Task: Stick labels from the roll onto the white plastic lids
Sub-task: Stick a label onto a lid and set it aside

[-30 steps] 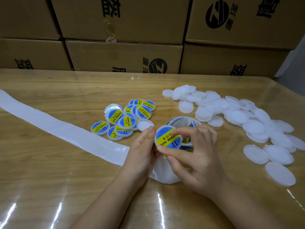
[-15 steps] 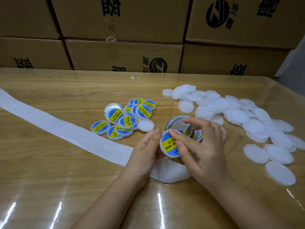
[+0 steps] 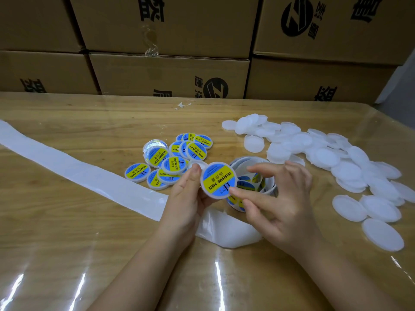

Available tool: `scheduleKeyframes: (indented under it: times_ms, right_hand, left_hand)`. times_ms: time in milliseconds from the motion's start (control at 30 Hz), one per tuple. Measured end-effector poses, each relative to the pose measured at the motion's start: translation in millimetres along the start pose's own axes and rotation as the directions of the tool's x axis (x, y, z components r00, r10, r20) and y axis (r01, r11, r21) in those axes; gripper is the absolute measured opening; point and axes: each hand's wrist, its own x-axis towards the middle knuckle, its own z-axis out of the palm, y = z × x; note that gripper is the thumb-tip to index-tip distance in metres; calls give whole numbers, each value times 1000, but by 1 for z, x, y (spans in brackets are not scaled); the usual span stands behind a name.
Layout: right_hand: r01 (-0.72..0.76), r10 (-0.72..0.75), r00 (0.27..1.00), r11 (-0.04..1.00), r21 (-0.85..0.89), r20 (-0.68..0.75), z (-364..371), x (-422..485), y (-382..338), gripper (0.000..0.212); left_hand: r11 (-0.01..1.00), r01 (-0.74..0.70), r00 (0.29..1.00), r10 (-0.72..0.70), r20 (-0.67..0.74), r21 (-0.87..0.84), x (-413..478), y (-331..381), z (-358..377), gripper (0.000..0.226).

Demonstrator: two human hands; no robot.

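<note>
A labelled lid (image 3: 217, 179), blue and yellow sticker reading "SOLDERING PASTE", is held face-up to the camera at centre frame, just above the table (image 3: 67, 243) and directly in front of the label roll (image 3: 268, 184). The L hand (image 3: 186, 198) grips it from the left: thumb upright against the rim, other fingers tucked behind and mostly hidden. The R hand (image 3: 276, 205) comes in from the right w/ fingers loosely spread; its thumb tip touches the lid's lower-right edge, while the index finger reaches out over the roll, close to the lid but seemingly apart from it. Both forearms enter from the bottom edge, converging toward the lid.

Just beyond the L hand lies a cluster of finished labelled lids (image 3: 173, 158). A pile of blank white lids (image 3: 325, 158) spreads across the R side of the table. Spent white backing strip (image 3: 78, 171) trails from under the hands out to the far left. Cardboard boxes (image 3: 168, 30) are stacked behind.
</note>
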Motion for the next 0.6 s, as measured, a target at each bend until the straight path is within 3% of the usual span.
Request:
scheduleKeyframes:
  times_ms: [200,433,600]
  right_hand:
    - [-108,107,994,994,-29,-39,-4,1,2,27]
    - [-157,158,985,987,-19,67,5,-3,1,32]
    - [-210,210,978,978,8,17,6,-2,1,24]
  left_hand:
    - [996,85,992,-87,91,22,-3,1,5,38]
    - [990,136,982,-138,130,21,-6,2,5,30]
    - [988,124,964,-143,224,97,-10,0,5,31]
